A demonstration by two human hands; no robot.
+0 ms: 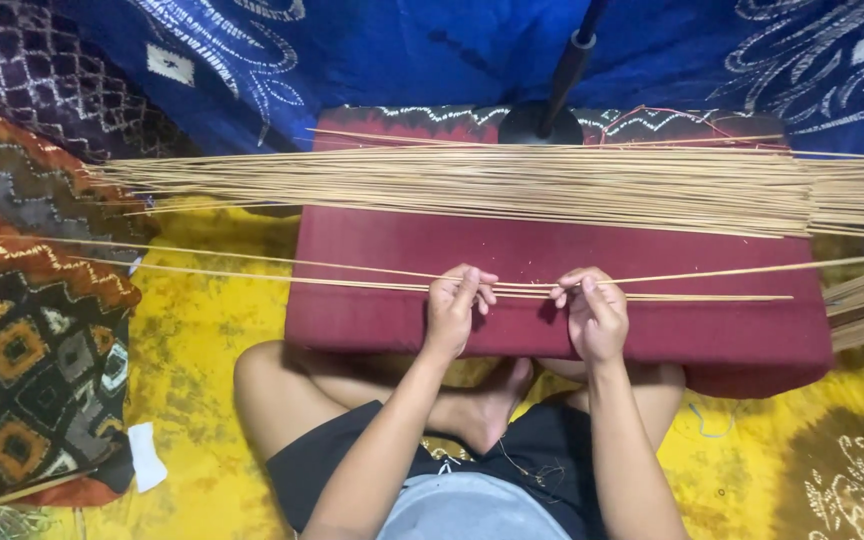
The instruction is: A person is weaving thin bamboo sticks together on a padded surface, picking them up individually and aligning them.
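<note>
Thin sticks (252, 272) run leftward over the yellow cloth (192, 340). On the maroon cushion (552, 330), the left hand (452, 305) and right hand (592, 315) pinch them, close together. Keeping them parallel and evenly tensioned seems wise. Stick bundle (472, 185) lies behind.

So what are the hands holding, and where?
Both the left hand and the right hand pinch a few thin sticks near their middle, over the red cushion.
</note>
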